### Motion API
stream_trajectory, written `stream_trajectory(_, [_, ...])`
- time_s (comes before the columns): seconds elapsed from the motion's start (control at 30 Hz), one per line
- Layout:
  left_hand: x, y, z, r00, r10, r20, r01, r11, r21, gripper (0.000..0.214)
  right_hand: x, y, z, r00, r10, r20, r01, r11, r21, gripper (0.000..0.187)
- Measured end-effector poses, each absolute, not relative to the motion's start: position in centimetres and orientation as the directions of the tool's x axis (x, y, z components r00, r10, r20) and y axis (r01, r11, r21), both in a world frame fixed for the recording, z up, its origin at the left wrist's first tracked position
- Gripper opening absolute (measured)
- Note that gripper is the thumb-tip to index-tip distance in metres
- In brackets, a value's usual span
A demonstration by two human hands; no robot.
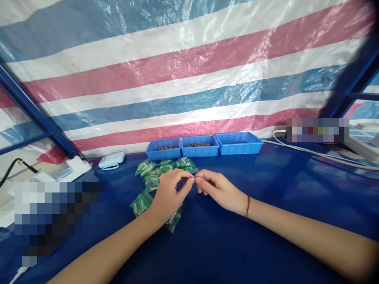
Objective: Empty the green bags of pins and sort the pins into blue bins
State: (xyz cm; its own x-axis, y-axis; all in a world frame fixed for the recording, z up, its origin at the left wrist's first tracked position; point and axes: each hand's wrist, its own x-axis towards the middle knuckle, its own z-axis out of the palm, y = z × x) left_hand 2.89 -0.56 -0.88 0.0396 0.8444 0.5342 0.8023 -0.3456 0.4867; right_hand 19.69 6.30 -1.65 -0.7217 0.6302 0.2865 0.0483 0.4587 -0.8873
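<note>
My left hand (173,192) and my right hand (217,188) meet fingertip to fingertip above the dark blue table (231,244). Both are closed in a pinch, thumb against forefinger. Whatever lies between the fingertips is too small to make out. Around and beneath my left hand lie several small green-tinted plastic bags (141,203) with slim metal pieces inside. Behind the hands, two blue bins stand side by side; the left bin (162,154) and the middle bin (199,152) hold many small metal parts. No parts show in the right bin (239,149).
A light blue power bank (111,159) with a strap lies at the back left. White cables (310,152) run along the back right. A striped plastic sheet (177,79) hangs behind the table, between blue metal posts (38,114). Areas at far left and right are blurred out.
</note>
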Motion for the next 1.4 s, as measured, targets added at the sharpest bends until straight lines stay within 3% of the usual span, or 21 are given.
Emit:
stream_trajectory(0.17, [3.0,-0.5,-0.7,0.045,0.832,0.553,0.804,-0.359,0.475,0.008,19.4,6.3,-1.8,-0.680,0.674,0.288,0.012,0.403,-0.915,0.027])
stream_trajectory(0.4, [2.7,-0.6,-0.5,0.109,0.834,0.541,0.867,-0.346,0.359,0.011,19.5,5.9,-1.9,-0.538,0.711,0.453,0.083,0.580,-0.811,0.011])
stream_trajectory(0.53, [2.2,1.8,1.0,0.053,0.804,0.592,0.897,-0.299,0.325,0.012,19.5,5.9,-1.7,-0.488,0.735,0.471,0.172,0.610,-0.773,0.012])
stream_trajectory(0.8, [4.0,12.2,2.8,-0.131,0.779,0.614,0.895,-0.174,0.411,0.023,19.4,5.2,-1.7,-0.758,0.466,0.456,0.285,0.866,-0.412,0.018])
stream_trajectory(0.97, [2.7,9.2,2.2,-0.090,0.802,0.590,0.894,-0.196,0.403,0.032,19.0,5.1,-1.2,-0.875,0.314,0.369,0.257,0.946,-0.196,0.036])
stream_trajectory(1.07, [1.4,4.9,1.8,-0.015,0.833,0.552,0.866,-0.265,0.423,0.026,18.9,5.2,-1.2,-0.876,0.330,0.353,0.264,0.938,-0.223,0.028])
stream_trajectory(1.23, [0.6,0.3,0.1,-0.048,0.856,0.516,0.823,-0.259,0.506,0.019,19.0,5.1,-1.5,-0.841,0.339,0.421,0.226,0.928,-0.297,0.022])
stream_trajectory(1.3, [0.7,-0.3,-0.3,-0.042,0.853,0.520,0.820,-0.268,0.506,0.019,19.1,5.1,-1.6,-0.779,0.382,0.497,0.190,0.900,-0.392,0.021])
stream_trajectory(1.4, [1.0,-0.7,-0.6,0.034,0.868,0.495,0.816,-0.310,0.488,0.020,19.1,5.7,-1.7,-0.600,0.608,0.520,0.140,0.720,-0.679,0.017])
